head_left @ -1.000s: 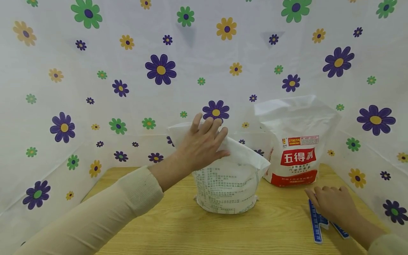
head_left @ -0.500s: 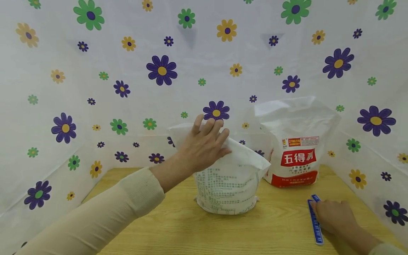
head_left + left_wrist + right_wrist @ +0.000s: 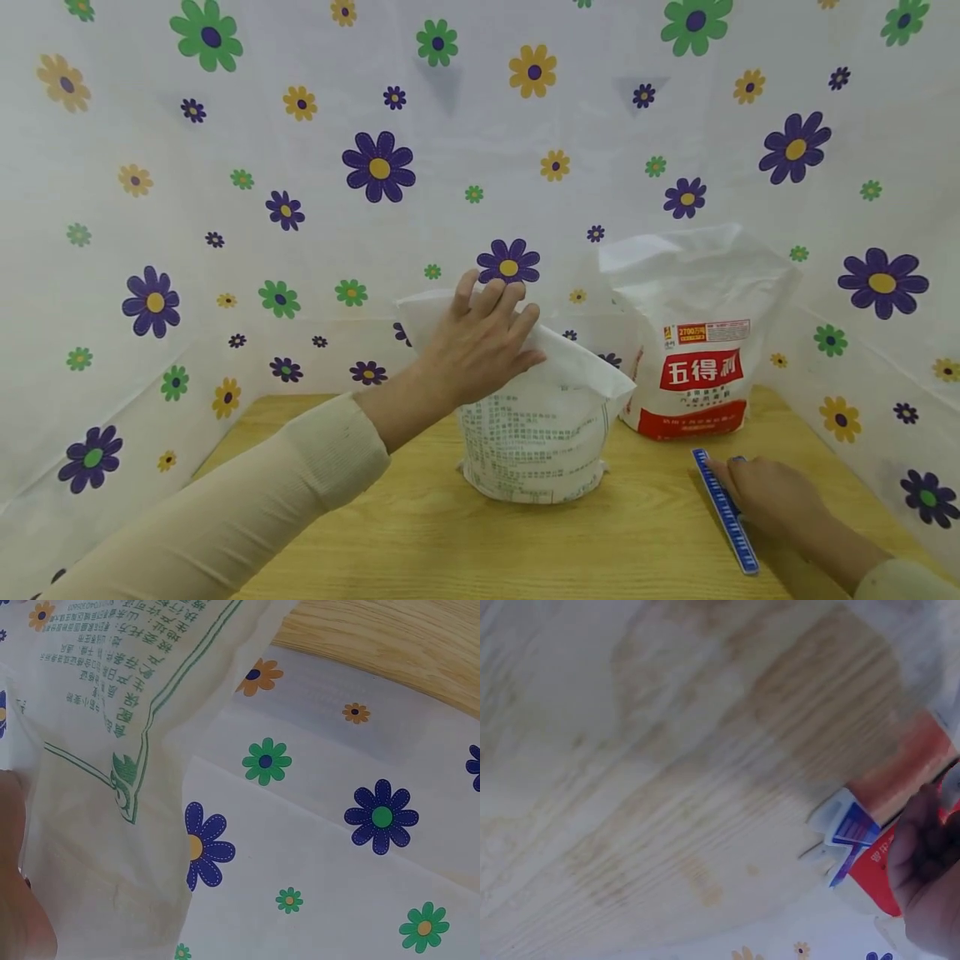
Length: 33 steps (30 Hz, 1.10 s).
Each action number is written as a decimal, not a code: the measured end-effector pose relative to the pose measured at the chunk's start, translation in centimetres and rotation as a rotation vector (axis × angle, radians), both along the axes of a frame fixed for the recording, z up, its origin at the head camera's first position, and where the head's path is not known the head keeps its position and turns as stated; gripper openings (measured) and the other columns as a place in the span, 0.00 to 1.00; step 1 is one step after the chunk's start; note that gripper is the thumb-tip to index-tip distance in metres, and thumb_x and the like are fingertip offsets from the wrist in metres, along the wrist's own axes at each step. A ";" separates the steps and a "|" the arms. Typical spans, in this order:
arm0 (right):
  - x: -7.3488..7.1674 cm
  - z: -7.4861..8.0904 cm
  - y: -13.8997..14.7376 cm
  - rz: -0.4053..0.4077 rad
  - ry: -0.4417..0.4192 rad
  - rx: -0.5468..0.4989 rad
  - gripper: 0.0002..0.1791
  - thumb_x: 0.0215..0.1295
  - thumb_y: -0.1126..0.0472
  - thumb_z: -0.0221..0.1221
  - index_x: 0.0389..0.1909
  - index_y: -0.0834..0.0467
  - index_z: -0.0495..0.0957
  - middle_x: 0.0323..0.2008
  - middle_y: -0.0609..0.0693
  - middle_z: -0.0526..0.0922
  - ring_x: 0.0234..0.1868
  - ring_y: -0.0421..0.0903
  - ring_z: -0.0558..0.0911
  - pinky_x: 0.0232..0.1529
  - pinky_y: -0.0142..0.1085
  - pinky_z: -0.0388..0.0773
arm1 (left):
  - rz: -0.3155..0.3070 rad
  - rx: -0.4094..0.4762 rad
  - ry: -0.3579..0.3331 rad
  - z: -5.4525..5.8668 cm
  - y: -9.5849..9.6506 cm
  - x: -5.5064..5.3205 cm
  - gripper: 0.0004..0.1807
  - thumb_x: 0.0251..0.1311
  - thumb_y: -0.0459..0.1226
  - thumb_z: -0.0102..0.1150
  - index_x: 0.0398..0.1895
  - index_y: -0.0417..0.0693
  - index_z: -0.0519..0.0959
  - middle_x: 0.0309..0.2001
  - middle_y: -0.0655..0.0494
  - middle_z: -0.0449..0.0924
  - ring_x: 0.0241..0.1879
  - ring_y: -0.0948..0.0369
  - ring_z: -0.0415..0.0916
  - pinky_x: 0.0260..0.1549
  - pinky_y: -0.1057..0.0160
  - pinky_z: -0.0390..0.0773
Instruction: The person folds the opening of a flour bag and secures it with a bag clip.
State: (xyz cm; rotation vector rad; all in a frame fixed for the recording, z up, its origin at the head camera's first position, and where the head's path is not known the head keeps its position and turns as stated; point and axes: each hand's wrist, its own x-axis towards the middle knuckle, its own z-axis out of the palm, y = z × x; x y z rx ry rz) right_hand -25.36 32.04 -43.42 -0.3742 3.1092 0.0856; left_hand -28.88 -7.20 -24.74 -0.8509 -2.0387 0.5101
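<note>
A white flour bag (image 3: 536, 450) with green print stands upright in the middle of the table, its top leaning over to the right. My left hand (image 3: 480, 342) grips its upper edge, with bent fingers at the rim and the thumb on the near side. The left wrist view shows the bag's printed side (image 3: 112, 817) close up. At the right, my right hand (image 3: 776, 496) lies low over the table with curled fingers, holding a long blue-and-white bag clip (image 3: 726, 512). A second blue piece shows slightly above the index finger; the hand hides most of it.
Behind and to the right stands another white flour bag (image 3: 701, 367) with red labels, its top folded loosely. A flowered white sheet (image 3: 420, 225) encloses the wooden table (image 3: 360, 533) at the back and sides.
My right hand has closed around the blue bag clip. The clip's far end has swung left while its near end stays put. My left hand and both bags have hardly moved.
</note>
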 end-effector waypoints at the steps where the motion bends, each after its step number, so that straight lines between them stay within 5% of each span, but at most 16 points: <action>1: -0.1 0.1 -0.1 -0.020 -0.020 -0.046 0.21 0.80 0.49 0.44 0.45 0.61 0.78 0.21 0.47 0.68 0.22 0.42 0.69 0.24 0.34 0.68 | 0.001 0.002 -0.001 0.0 0.0 0.0 0.28 0.69 0.63 0.46 0.55 0.52 0.74 0.57 0.50 0.71 0.55 0.51 0.62 0.59 0.44 0.54; 6: -0.3 0.8 -0.9 -0.080 -0.039 -0.230 0.33 0.79 0.37 0.30 0.36 0.55 0.76 0.21 0.46 0.69 0.24 0.42 0.70 0.27 0.36 0.68 | 0.003 0.010 -0.012 -0.1 -0.1 -0.3 0.30 0.68 0.64 0.48 0.58 0.51 0.73 0.59 0.49 0.71 0.54 0.52 0.62 0.55 0.47 0.56; 13: -0.4 1.2 -1.5 0.032 0.129 -0.315 0.19 0.80 0.44 0.42 0.34 0.53 0.68 0.17 0.43 0.66 0.17 0.38 0.67 0.20 0.31 0.64 | -0.006 0.013 -0.032 0.0 -0.2 -0.3 0.29 0.68 0.63 0.49 0.57 0.51 0.74 0.58 0.48 0.71 0.55 0.51 0.62 0.56 0.47 0.57; 20: -0.9 2.4 -1.9 0.037 0.293 -0.317 0.21 0.76 0.45 0.50 0.26 0.53 0.69 0.15 0.42 0.65 0.16 0.38 0.65 0.20 0.31 0.63 | -0.012 0.018 -0.035 0.1 -0.2 -0.3 0.30 0.67 0.62 0.50 0.59 0.51 0.72 0.59 0.48 0.71 0.56 0.51 0.62 0.58 0.46 0.56; 25: -1.3 3.4 -2.0 0.122 0.500 -0.340 0.18 0.73 0.52 0.57 0.23 0.53 0.68 0.16 0.41 0.65 0.17 0.36 0.63 0.20 0.29 0.62 | -0.018 0.027 -0.034 0.0 -0.1 -0.2 0.31 0.67 0.62 0.51 0.61 0.50 0.72 0.59 0.48 0.71 0.56 0.51 0.62 0.58 0.46 0.56; 33: -2.2 5.8 -2.8 0.227 0.685 -0.328 0.15 0.70 0.57 0.60 0.24 0.54 0.69 0.18 0.42 0.68 0.19 0.37 0.66 0.20 0.30 0.68 | -0.035 0.030 -0.032 -0.1 0.2 0.0 0.26 0.66 0.59 0.54 0.58 0.56 0.75 0.59 0.49 0.71 0.55 0.51 0.62 0.57 0.46 0.56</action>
